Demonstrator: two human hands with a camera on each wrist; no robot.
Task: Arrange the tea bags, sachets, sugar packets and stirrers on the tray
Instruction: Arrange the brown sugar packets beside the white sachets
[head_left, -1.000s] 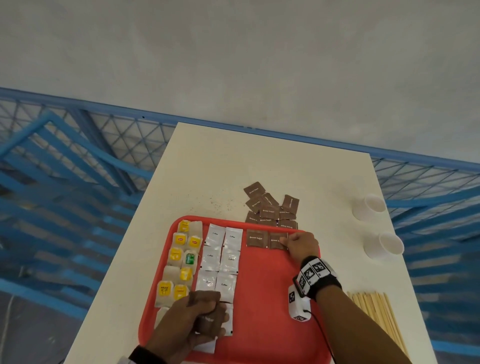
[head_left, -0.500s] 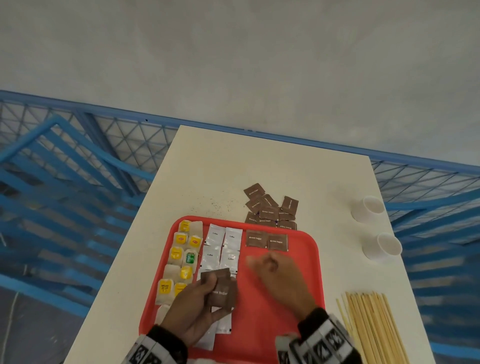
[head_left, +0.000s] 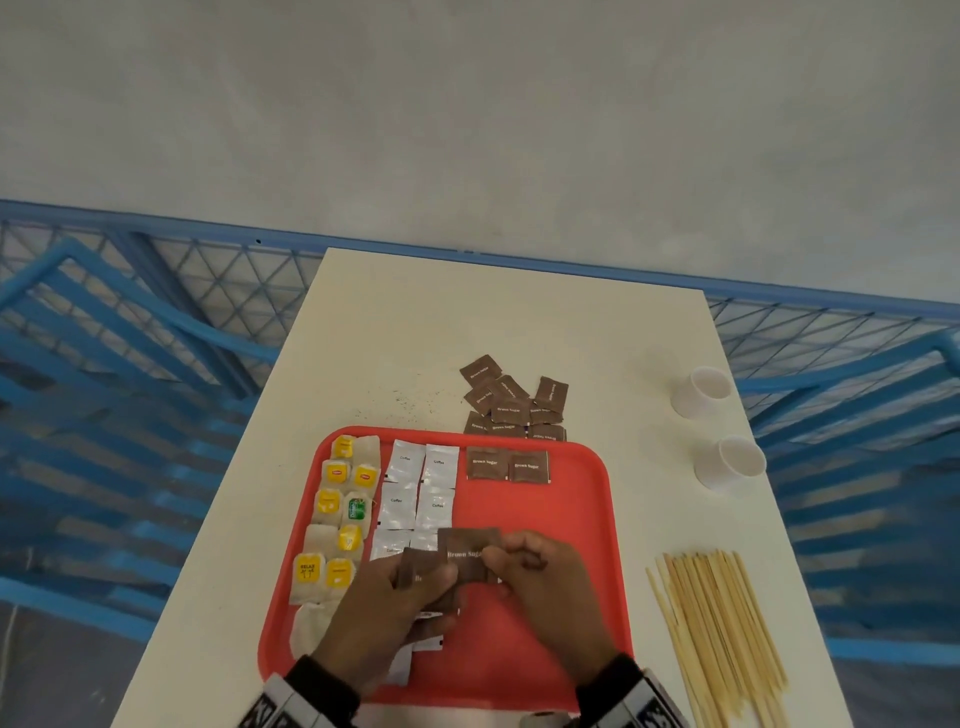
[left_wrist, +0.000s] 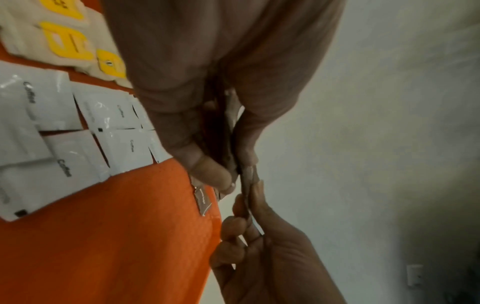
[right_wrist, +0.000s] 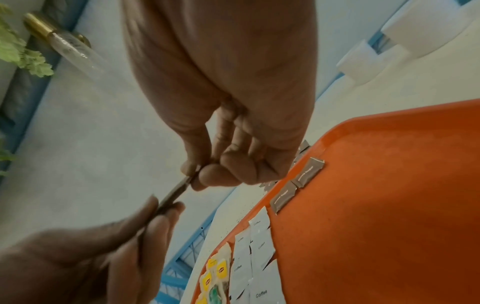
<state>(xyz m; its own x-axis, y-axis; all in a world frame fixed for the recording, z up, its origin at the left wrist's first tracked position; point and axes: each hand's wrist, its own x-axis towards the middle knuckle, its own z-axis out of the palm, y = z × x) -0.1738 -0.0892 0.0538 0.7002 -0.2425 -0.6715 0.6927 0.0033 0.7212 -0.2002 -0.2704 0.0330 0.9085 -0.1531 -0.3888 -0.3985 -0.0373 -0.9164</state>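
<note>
Above the near middle of the red tray (head_left: 571, 525), my left hand (head_left: 439, 579) grips a small stack of brown sugar packets (head_left: 415, 571). My right hand (head_left: 501, 564) pinches the right edge of the top packet (head_left: 467, 553). In the wrist views that packet (right_wrist: 176, 190) shows edge-on between the right hand (right_wrist: 194, 178) and the left hand (left_wrist: 228, 174). Two brown packets (head_left: 506, 464) lie side by side at the tray's far edge. White coffee sachets (head_left: 418, 483) and tea bags (head_left: 337, 514) fill the tray's left part.
A loose pile of brown sugar packets (head_left: 511, 402) lies on the white table just beyond the tray. Wooden stirrers (head_left: 722, 634) lie in a bundle right of the tray. Two white paper cups (head_left: 701, 389) (head_left: 730, 462) stand at the right edge. Blue railing surrounds the table.
My right hand left the second brown packet at the tray's far edge and came back to the left hand. It now pinches the top packet of the stack, which the left hand raised.
</note>
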